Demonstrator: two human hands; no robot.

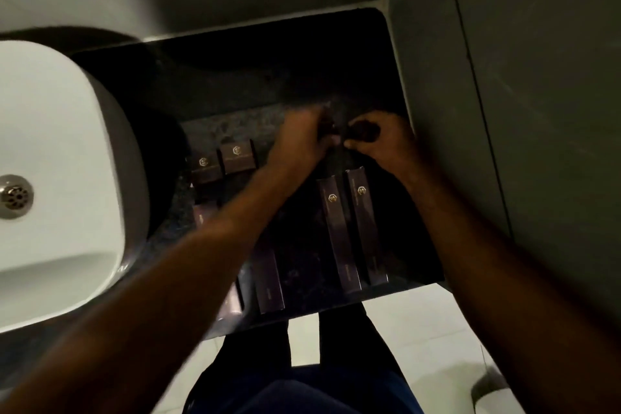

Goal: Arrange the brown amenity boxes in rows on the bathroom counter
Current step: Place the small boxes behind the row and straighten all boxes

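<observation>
The person's dark-trousered legs [302,380] fill the bottom of the view, standing at the dark speckled stone table [235,91], with the white oval ceramic basin [60,151] at its left end. On the table, the long brown amenity boxes [339,232] lie in two side-by-side pairs along the front edge, one pair right and one partly hidden under the left forearm; two short brown boxes with gold logos [221,160] sit together behind them. The left hand [299,141] and right hand [383,144] meet at the back right, fingers curled narrowly around something small and dark, too dim to identify. The rows look mostly laid; the back row's right side seems left to fill.
</observation>
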